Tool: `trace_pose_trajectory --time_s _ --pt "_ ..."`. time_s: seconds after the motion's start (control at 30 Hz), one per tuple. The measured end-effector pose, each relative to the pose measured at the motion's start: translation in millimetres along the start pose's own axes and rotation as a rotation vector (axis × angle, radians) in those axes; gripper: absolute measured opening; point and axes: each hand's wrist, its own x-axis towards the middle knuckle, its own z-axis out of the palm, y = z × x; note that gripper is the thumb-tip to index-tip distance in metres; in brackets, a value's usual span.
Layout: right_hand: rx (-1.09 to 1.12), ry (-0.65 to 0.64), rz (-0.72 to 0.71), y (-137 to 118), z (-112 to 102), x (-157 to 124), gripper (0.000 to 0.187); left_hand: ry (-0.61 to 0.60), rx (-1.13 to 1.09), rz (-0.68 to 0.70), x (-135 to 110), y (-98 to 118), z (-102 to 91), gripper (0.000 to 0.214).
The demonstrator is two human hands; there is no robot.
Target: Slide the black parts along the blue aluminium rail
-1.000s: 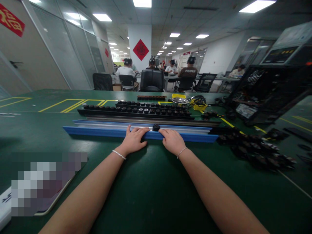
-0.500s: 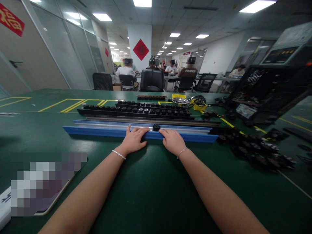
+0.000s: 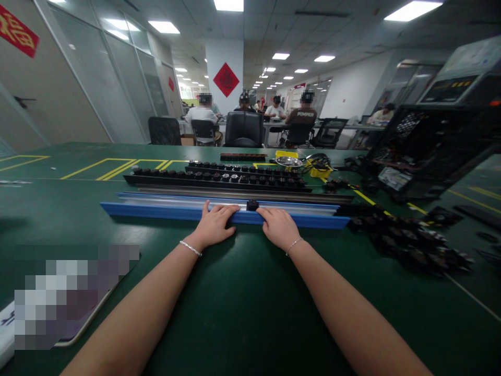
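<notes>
A long blue channel [image 3: 313, 221] with a silvery inner strip lies crosswise in front of me. In it sits a small black block with a knobbed top [image 3: 252, 204], between my two hands. Fingers outstretched, my left hand [image 3: 214, 223] rests across the channel's near wall, its thumb apart and its fingertips just left of the block. My right hand [image 3: 280, 227] lies over the same wall on the other side, fingers extended, with the index fingertip at the block's right edge. Neither hand is closed around the block. The undersides of both hands are hidden.
Behind the channel lie a dark rail [image 3: 242, 194] and black strips carrying rows of small parts [image 3: 219, 177]. Black parts [image 3: 415, 237] are heaped at right, near an open computer case [image 3: 422, 141]. A metal dish [image 3: 288, 162] stands farther back. A phone-like slab [image 3: 84, 331] lies at left.
The black block and my right fingertips sit very slightly farther right than before. My left hand has hardly moved.
</notes>
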Motion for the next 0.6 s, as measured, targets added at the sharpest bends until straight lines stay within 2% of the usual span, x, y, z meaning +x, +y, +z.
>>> trace_pose_trajectory --time_s 0.6 --pt "-0.002 0.045 0.009 7.6 0.0 -3.9 0.042 -0.019 0.011 0.000 1.0 -0.8 -0.2 0.058"
